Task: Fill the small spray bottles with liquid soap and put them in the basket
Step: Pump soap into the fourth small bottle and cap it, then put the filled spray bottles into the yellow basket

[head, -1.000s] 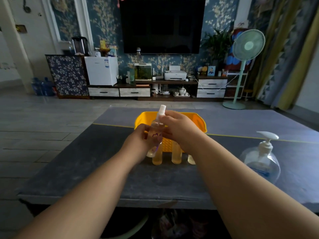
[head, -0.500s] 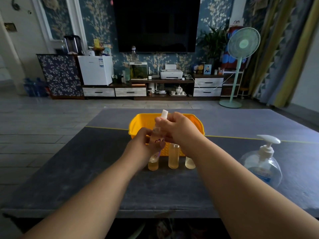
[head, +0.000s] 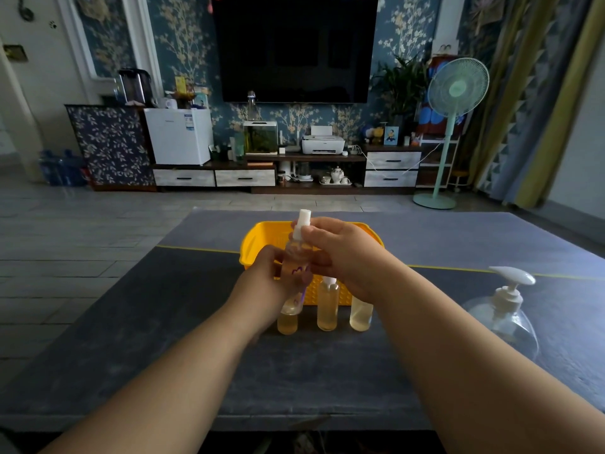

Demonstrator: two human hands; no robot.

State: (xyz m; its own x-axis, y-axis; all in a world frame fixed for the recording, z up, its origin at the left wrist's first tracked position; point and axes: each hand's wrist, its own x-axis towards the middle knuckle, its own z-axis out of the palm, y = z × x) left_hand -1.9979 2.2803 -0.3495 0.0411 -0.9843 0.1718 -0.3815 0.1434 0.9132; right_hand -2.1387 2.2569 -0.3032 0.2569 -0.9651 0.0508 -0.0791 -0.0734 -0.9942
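Holding one spray bottle (head: 293,257) in the air with both grips, low above the dark surface (head: 147,339) and just in front of the yellow basket (head: 258,235). Clasping its lower body with the left grip (head: 266,285), fingers curled round it. Pinching the neck with the right grip (head: 343,253), directly under the white spray head (head: 302,217). Keeping the long axis nearly vertical, spray head pointing up, top end leaning only a little to the right. Inside, yellowish liquid; on the side, a purple print.

Behind and below, in a row on the surface, close against the near wall of the basket: three more bottles (head: 327,309), upright, with yellowish liquid. Well apart to the right, also on the surface: a big clear pump dispenser (head: 504,312).
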